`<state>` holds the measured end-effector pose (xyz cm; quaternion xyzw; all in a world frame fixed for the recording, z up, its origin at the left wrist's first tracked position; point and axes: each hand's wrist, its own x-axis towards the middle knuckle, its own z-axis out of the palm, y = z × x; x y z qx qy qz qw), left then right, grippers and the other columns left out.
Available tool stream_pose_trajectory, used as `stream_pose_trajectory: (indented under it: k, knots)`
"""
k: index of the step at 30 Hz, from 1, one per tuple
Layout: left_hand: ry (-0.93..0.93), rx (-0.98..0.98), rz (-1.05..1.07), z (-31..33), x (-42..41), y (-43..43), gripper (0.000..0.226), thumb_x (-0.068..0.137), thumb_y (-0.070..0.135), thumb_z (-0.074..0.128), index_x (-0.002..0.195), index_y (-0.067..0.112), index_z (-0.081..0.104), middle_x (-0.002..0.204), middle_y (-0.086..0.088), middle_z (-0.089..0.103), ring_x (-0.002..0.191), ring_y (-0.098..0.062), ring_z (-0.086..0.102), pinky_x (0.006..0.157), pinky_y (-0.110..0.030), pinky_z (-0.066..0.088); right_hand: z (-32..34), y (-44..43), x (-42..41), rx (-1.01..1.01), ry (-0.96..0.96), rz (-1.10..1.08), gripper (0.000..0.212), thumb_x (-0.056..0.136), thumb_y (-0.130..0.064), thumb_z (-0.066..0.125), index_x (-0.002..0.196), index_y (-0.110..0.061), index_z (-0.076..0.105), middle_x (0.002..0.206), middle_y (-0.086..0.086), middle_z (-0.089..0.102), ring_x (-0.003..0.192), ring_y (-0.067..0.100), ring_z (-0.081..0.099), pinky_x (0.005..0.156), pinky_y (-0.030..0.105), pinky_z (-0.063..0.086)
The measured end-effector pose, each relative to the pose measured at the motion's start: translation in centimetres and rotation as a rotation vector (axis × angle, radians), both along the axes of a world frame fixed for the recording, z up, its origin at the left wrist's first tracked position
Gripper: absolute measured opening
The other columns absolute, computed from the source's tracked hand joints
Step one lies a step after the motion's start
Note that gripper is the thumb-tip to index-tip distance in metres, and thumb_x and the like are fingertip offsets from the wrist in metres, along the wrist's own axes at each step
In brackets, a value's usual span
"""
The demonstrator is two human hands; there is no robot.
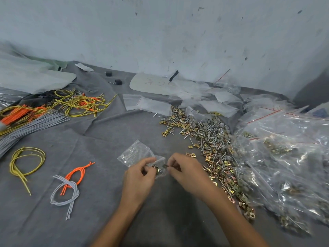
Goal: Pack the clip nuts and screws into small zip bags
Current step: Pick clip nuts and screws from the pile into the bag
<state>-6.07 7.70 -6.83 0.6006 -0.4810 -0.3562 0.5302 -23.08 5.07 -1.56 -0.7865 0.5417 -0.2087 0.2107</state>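
- My left hand (140, 175) grasps the small zip bag (136, 153) at its near end, thumb and fingers curled onto the plastic. The rest of the bag sticks up and away from me.
- My right hand (185, 169) meets it at the same end, fingertips pinched on a small dark piece at the bag's edge. I cannot tell whether it is a nut or a screw.
- A few brass-coloured clip nuts (157, 169) show through the plastic between my two hands.
- The loose pile of clip nuts and screws (211, 139) lies just right of my right hand. It runs from the far middle down along my right forearm.
- Large clear bags (288, 157) with more hardware inside crowd the pile's right edge.
- Flat clear bags (147, 104) lie behind the pile, near the wall (160, 32).
- To the left, well apart from my hands, lie a loop of yellow cord (26, 161) and a knot of orange and gray cords (69, 184).
- Farther back on the left are a tangle of yellow and orange cords (78, 102) and a fan of gray cords (35, 123).
- A wrinkled gray cloth (106, 139) lies under everything.
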Motion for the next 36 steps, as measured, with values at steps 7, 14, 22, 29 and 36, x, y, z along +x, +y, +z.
stream_pose_trajectory:
  k: [7, 14, 22, 29, 36]
  knots:
    - [0.018, -0.010, -0.024, 0.0, 0.0, 0.0, 0.036, 0.068, 0.050, 0.051, 0.097, 0.057, 0.069, 0.063, 0.000, 0.068, 0.056, -0.012, 0.064, 0.060, -0.038, 0.056, -0.4, 0.5, 2.8, -0.098, 0.028, 0.029, 0.008, 0.088, -0.025, 0.069, 0.094, -0.024, 0.064, 0.093, -0.009, 0.066, 0.091, 0.013, 0.060, 0.075, 0.028, 0.040]
    - [0.015, -0.011, -0.019, 0.2, 0.1, 0.1, 0.032, 0.069, 0.042, 0.052, 0.092, 0.047, 0.074, 0.071, 0.003, 0.072, 0.067, -0.009, 0.071, 0.067, -0.032, 0.060, -0.7, 0.8, 2.8, -0.107, -0.121, 0.022, 0.016, 0.088, -0.013, 0.069, 0.101, -0.022, 0.065, 0.100, -0.005, 0.069, 0.093, 0.015, 0.066, 0.084, 0.040, 0.053]
    - [0.020, 0.002, 0.007, 0.1, 0.0, 0.2, 0.037, 0.070, 0.031, 0.053, 0.099, 0.031, 0.076, 0.059, -0.003, 0.065, 0.050, -0.008, 0.052, 0.057, -0.024, 0.045, -1.4, -0.2, -0.1, -0.079, -0.044, -0.055, 0.006, 0.091, -0.022, 0.066, 0.093, -0.027, 0.064, 0.085, -0.015, 0.064, 0.081, 0.004, 0.058, 0.074, 0.024, 0.048]
    - [-0.039, -0.027, 0.018, -0.2, 0.2, 0.0, 0.038, 0.066, 0.048, 0.046, 0.092, 0.044, 0.073, 0.063, 0.001, 0.066, 0.052, -0.007, 0.053, 0.058, -0.026, 0.046, -0.6, -6.2, -1.5, -0.088, 0.080, -0.161, 0.010, 0.096, -0.027, 0.060, 0.092, -0.025, 0.068, 0.091, -0.009, 0.065, 0.085, 0.011, 0.057, 0.081, 0.036, 0.051]
    - [0.000, -0.013, 0.028, -0.1, 0.0, -0.2, 0.043, 0.063, 0.048, 0.046, 0.093, 0.040, 0.075, 0.062, 0.000, 0.064, 0.051, -0.007, 0.051, 0.057, -0.025, 0.044, -0.1, -13.9, -0.6, -0.036, 0.211, -0.147, 0.024, 0.102, -0.015, 0.048, 0.116, -0.025, 0.066, 0.121, 0.006, 0.058, 0.112, 0.028, 0.054, 0.096, 0.041, 0.048]
